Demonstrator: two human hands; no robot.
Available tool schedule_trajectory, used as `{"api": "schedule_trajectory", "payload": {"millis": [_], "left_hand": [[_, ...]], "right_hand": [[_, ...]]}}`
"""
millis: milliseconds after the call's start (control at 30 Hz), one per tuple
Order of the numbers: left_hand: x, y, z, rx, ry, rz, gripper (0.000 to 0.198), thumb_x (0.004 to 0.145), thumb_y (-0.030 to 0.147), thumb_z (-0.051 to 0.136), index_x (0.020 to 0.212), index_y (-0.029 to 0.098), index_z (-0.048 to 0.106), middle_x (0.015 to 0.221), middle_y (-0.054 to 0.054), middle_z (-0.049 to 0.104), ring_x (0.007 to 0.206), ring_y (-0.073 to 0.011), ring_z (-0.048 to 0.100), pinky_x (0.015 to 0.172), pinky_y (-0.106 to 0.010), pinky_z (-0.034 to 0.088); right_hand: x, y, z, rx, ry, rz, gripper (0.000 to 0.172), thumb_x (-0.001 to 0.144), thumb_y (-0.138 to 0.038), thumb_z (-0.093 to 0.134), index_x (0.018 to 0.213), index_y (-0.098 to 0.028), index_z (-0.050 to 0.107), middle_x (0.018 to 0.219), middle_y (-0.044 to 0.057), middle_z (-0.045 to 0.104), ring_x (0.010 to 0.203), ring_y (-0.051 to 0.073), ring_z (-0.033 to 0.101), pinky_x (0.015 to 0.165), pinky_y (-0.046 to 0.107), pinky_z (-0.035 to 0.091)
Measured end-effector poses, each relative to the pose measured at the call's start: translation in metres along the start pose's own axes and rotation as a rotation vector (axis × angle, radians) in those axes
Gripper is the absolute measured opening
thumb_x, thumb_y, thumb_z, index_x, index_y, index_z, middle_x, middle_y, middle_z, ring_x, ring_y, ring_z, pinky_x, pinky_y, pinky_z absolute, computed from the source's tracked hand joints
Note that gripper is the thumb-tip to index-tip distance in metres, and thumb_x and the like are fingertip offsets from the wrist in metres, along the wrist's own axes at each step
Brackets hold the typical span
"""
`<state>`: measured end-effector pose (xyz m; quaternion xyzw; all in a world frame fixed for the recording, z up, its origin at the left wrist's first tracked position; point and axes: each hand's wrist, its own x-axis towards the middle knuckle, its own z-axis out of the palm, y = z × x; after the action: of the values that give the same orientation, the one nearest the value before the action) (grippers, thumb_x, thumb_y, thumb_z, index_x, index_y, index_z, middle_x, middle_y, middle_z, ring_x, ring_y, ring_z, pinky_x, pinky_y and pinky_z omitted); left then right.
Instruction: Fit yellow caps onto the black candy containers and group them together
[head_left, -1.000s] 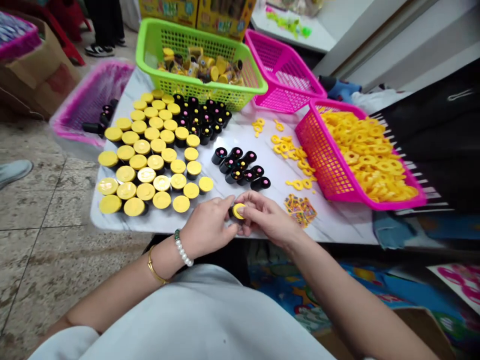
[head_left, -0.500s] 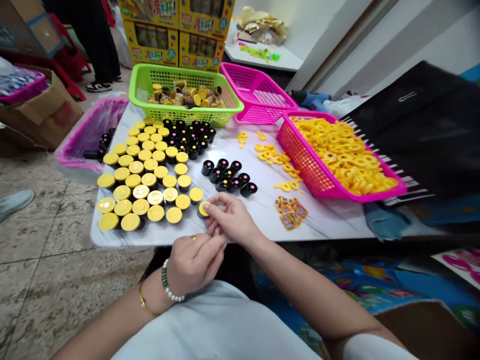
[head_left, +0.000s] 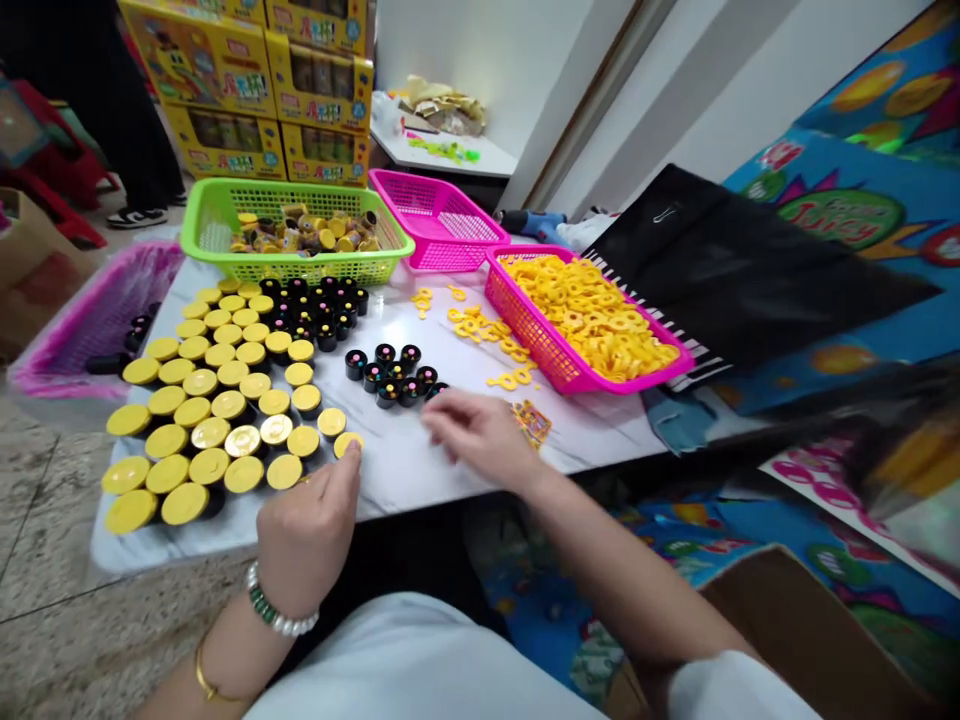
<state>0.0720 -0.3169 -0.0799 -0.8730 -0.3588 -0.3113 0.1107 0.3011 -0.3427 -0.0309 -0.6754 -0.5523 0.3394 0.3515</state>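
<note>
1. Our right hand [head_left: 480, 432] hovers loosely spread and holds nothing, just in front of the small cluster of uncapped black pots [head_left: 394, 372] (they stand upright, so no long axis).
2. Our left hand [head_left: 311, 530] is farther from that cluster; its fingertips touch a yellow-capped pot [head_left: 347, 444], half curled.
3. The right fingers are blurred; we cannot tell if they touch the nearest pot.

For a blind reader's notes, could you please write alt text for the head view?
A person's left hand touches a yellow-capped black pot at the end of rows of them on a white table, while the right hand hovers near uncapped black pots. Behind stand a pink basket of yellow rings and a green basket.
</note>
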Motion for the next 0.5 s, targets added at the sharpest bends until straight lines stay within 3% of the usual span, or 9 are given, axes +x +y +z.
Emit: {"api": "schedule_trajectory", "payload": {"millis": [67, 100, 200, 333, 433, 500], "left_hand": [[0.0, 0.0, -0.001, 0.028, -0.015, -0.059, 0.029, 0.092, 0.013, 0.054, 0.12, 0.018, 0.062, 0.064, 0.0, 0.069, 0.048, -0.0127, 0.059, 0.046, -0.027, 0.033], [0.0, 0.001, -0.003, 0.031, -0.019, -0.087, 0.031, 0.093, 0.013, 0.053, 0.122, 0.019, 0.061, 0.064, 0.0, 0.069, 0.049, -0.0126, 0.059, 0.046, -0.026, 0.033], [0.005, 0.014, -0.006, -0.058, -0.03, -0.117, 0.034, 0.093, 0.018, 0.055, 0.127, 0.018, 0.059, 0.065, 0.0, 0.069, 0.049, -0.0121, 0.058, 0.047, -0.025, 0.034], [0.023, 0.044, 0.004, -0.335, -0.12, -0.202, 0.052, 0.093, 0.028, 0.057, 0.14, 0.014, 0.042, 0.074, -0.001, 0.07, 0.052, -0.0111, 0.059, 0.053, -0.023, 0.043], [0.04, 0.057, 0.019, -0.577, -0.207, -0.395, 0.071, 0.091, 0.027, 0.058, 0.149, 0.012, 0.02, 0.082, -0.001, 0.069, 0.054, -0.0112, 0.06, 0.055, -0.023, 0.047], [0.049, 0.061, 0.026, -0.717, -0.251, -0.517, 0.075, 0.089, 0.024, 0.058, 0.148, 0.011, 0.014, 0.081, 0.0, 0.067, 0.053, -0.0109, 0.059, 0.053, -0.022, 0.046]], "right_hand": [[0.003, 0.017, -0.039, -0.462, 0.238, -0.063, 0.021, 0.088, -0.036, 0.057, 0.092, -0.02, 0.071, 0.082, 0.006, 0.072, 0.071, 0.018, 0.067, 0.065, 0.029, 0.051], [0.006, 0.027, -0.056, -0.679, 0.29, -0.036, 0.021, 0.087, -0.032, 0.058, 0.096, -0.02, 0.073, 0.091, 0.008, 0.073, 0.08, 0.022, 0.068, 0.07, 0.031, 0.05], [0.021, 0.057, -0.088, -1.026, 0.142, 0.044, 0.027, 0.088, -0.028, 0.055, 0.108, -0.024, 0.074, 0.116, 0.009, 0.07, 0.093, 0.025, 0.068, 0.066, 0.031, 0.048], [0.037, 0.071, -0.098, -1.072, -0.027, 0.008, 0.027, 0.087, -0.023, 0.055, 0.105, -0.022, 0.074, 0.116, 0.008, 0.069, 0.093, 0.024, 0.067, 0.068, 0.031, 0.048], [0.044, 0.063, -0.097, -1.029, 0.006, -0.053, 0.019, 0.082, -0.019, 0.057, 0.09, -0.016, 0.074, 0.101, 0.011, 0.069, 0.089, 0.024, 0.067, 0.076, 0.033, 0.048], [0.046, 0.055, -0.093, -0.94, 0.072, -0.103, 0.014, 0.08, -0.017, 0.056, 0.082, -0.015, 0.071, 0.094, 0.011, 0.068, 0.084, 0.023, 0.067, 0.077, 0.033, 0.049]]}}
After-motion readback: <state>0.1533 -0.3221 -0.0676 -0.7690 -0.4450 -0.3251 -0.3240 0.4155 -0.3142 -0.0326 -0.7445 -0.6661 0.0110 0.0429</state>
